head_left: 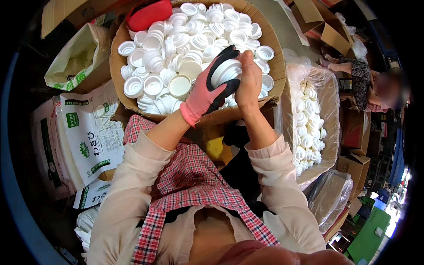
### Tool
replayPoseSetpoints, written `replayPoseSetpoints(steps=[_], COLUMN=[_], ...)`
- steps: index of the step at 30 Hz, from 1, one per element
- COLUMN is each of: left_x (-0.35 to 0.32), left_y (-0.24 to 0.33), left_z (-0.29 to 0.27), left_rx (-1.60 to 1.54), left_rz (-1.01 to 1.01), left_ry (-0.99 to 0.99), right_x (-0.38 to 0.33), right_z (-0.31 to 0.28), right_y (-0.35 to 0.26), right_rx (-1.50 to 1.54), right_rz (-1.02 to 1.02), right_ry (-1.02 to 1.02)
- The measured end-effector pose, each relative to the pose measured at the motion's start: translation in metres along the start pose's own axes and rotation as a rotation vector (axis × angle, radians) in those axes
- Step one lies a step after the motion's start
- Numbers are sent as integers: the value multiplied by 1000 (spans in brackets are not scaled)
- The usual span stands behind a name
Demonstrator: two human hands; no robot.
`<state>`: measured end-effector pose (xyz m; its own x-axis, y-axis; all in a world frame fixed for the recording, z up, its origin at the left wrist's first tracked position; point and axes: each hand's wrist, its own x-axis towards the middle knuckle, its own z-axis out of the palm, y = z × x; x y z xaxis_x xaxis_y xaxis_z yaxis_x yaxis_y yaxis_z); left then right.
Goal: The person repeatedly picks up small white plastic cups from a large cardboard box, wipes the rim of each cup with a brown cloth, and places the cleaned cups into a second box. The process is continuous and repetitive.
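Note:
My left hand [212,86], in a pink glove with black fingers and palm, grips a white ribbed plastic cap [227,72] from its left side. On the other side of that cap is my bare right hand [248,79], closed against it with the fingers mostly hidden. Both hands are over the near right part of a big cardboard box [276,53]. Heaped in the box are many loose white plastic caps [153,85], round and stepped, facing various ways.
A red pouch [150,14] lies at the box's far left. To the right, a plastic-lined carton [329,132] holds stacked white ringed pieces [308,128]. White printed sacks [90,132] and an open bag [84,57] stand at left. Another person [362,81] sits at far right.

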<state>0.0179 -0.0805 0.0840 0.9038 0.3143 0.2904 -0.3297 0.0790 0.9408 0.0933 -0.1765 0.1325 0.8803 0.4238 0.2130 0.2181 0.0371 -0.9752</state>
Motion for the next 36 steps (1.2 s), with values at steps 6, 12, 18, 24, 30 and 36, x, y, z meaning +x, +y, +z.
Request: replayPoseSetpoints(steps=[6, 12, 18, 24, 30, 36], left_x=[15, 12, 0, -15, -13, -25], left_y=[-12, -11, 2, -6, -1, 14], left_z=[0, -24, -72, -77, -53, -67], left_rx=[-213, -185, 636, 903, 1031, 623], left_rz=[-65, -239, 9, -80, 128, -85], left_ry=[132, 164, 211, 124, -133, 21], right_x=[28, 29, -24, 12, 9, 15], right_z=[-1, -10, -8, -33, -19, -22], right_y=[55, 73, 98, 88, 39, 55], right_rx=[90, -183, -778, -314, -455, -15], right_rz=[160, 155, -181, 295, -529, -215], right_ry=[48, -117, -638, -672, -483, -587])
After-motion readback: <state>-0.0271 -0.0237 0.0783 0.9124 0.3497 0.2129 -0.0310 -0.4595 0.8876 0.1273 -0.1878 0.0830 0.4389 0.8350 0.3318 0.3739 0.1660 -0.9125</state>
